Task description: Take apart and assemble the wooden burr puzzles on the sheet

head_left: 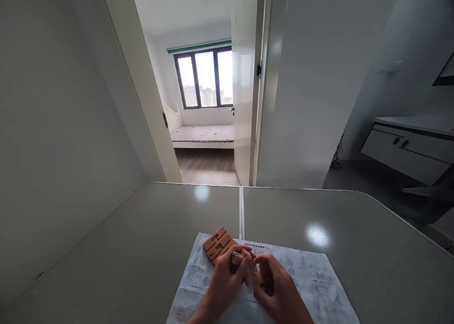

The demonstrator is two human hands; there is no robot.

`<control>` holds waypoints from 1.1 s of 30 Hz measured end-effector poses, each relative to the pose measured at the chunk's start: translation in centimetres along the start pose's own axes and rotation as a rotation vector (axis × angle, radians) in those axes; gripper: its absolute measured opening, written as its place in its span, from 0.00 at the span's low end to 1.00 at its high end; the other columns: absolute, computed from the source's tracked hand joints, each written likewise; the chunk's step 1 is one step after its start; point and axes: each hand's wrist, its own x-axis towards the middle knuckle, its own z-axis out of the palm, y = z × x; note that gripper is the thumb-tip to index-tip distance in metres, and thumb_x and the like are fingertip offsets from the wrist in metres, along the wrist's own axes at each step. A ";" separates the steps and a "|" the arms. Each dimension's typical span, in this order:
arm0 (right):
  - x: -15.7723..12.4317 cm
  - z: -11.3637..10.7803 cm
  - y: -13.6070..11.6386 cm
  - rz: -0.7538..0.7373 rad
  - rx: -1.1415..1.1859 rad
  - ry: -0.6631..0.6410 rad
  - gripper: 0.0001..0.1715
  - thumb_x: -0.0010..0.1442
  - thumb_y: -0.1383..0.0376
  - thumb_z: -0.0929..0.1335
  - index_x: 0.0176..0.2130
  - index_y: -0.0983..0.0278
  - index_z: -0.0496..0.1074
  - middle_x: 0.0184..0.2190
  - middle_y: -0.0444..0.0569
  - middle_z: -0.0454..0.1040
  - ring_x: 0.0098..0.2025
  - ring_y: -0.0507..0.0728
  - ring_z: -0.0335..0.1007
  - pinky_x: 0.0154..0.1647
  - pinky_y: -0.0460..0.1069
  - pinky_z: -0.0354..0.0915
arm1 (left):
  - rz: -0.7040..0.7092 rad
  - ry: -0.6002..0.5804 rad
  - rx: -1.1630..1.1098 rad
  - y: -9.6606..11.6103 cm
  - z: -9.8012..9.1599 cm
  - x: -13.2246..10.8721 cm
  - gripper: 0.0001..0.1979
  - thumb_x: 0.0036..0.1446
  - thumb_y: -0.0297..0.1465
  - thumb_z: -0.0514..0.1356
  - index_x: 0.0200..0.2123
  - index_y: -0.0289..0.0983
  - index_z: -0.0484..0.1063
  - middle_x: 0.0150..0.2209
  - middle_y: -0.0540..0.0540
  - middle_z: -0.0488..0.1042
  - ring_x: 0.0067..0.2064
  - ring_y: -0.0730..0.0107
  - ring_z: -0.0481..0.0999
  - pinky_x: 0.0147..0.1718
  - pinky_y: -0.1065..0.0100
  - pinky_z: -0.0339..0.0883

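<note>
**Fingers Met Over Small Wooden Pieces at the Counter**

My left hand [227,277] was closed on a cluster of small wooden pieces [237,257], held just above a printed sheet [319,286] on the counter [142,248]. My right hand [280,286] curled in beside it, thumb and fingers drawn narrow at a pale bit of wood [258,277]; whether it gripped that bit or only steadied it, I could not tell, as the fingers hid the contact.

The work, as I judged it, called for a firm left hold and a light right touch: pieces turned until their faces sat flush, no forcing at the joints, and the fit felt through the fingertips where the eye was blocked. Holding them low over the sheet seemed wise, since a dropped piece would fall only a little way.

The wood in my left hand looked light and blocky, with a dark mark on one end. Near it, at the sheet's far left, lay reddish-brown grooved slabs [216,239], straight-edged, with dark cut-outs. The paper was thin and faintly creased, printed with small grey figures; the grey counter shone smooth beneath, split by a pale seam [241,215].
</note>
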 end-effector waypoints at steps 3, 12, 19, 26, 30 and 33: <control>0.0 -0.1 -0.6 -0.013 -0.028 -0.018 0.04 0.64 0.65 0.68 0.39 0.59 0.66 0.29 0.42 0.69 0.27 0.54 0.64 0.26 0.46 0.63 | -0.006 0.012 -0.010 0.0 0.0 0.0 0.19 0.65 0.46 0.62 0.47 0.35 0.74 0.38 0.43 0.79 0.24 0.79 0.70 0.25 0.74 0.68; -0.2 -0.7 -0.8 -0.007 -0.007 -0.075 0.05 0.64 0.67 0.66 0.42 0.60 0.68 0.30 0.42 0.69 0.28 0.54 0.65 0.28 0.47 0.64 | -0.040 -0.025 -0.137 -0.1 0.0 0.4 0.24 0.64 0.49 0.62 0.51 0.36 0.69 0.36 0.44 0.79 0.23 0.76 0.72 0.24 0.72 0.67; -0.3 -1.0 -1.1 -0.003 0.073 -0.088 0.12 0.65 0.65 0.67 0.49 0.60 0.71 0.32 0.44 0.72 0.29 0.55 0.67 0.30 0.48 0.66 | -0.047 -0.067 -0.172 -0.1 0.1 0.1 0.24 0.66 0.48 0.60 0.53 0.35 0.68 0.36 0.44 0.78 0.25 0.74 0.74 0.26 0.71 0.68; 0.0 -1.0 -1.4 -0.010 0.038 -0.105 0.02 0.65 0.67 0.66 0.37 0.59 0.68 0.33 0.45 0.69 0.29 0.55 0.64 0.29 0.48 0.63 | -0.044 -0.051 -0.235 -0.2 0.1 0.3 0.23 0.66 0.47 0.61 0.53 0.35 0.67 0.48 0.36 0.79 0.28 0.74 0.76 0.26 0.70 0.67; -0.1 -0.9 -1.3 -0.017 0.040 -0.099 0.03 0.66 0.66 0.66 0.37 0.59 0.68 0.33 0.44 0.69 0.29 0.55 0.64 0.30 0.48 0.63 | -0.053 -0.073 -0.256 -0.4 -0.2 0.5 0.23 0.65 0.46 0.63 0.52 0.35 0.68 0.50 0.35 0.79 0.27 0.74 0.75 0.27 0.70 0.67; 0.0 -1.1 -1.5 -0.016 0.071 -0.113 0.06 0.69 0.63 0.65 0.37 0.59 0.69 0.32 0.44 0.69 0.29 0.55 0.63 0.31 0.48 0.63 | -0.077 -0.121 -0.290 -0.2 -0.4 0.4 0.22 0.66 0.45 0.63 0.53 0.35 0.69 0.51 0.34 0.79 0.28 0.74 0.76 0.28 0.69 0.69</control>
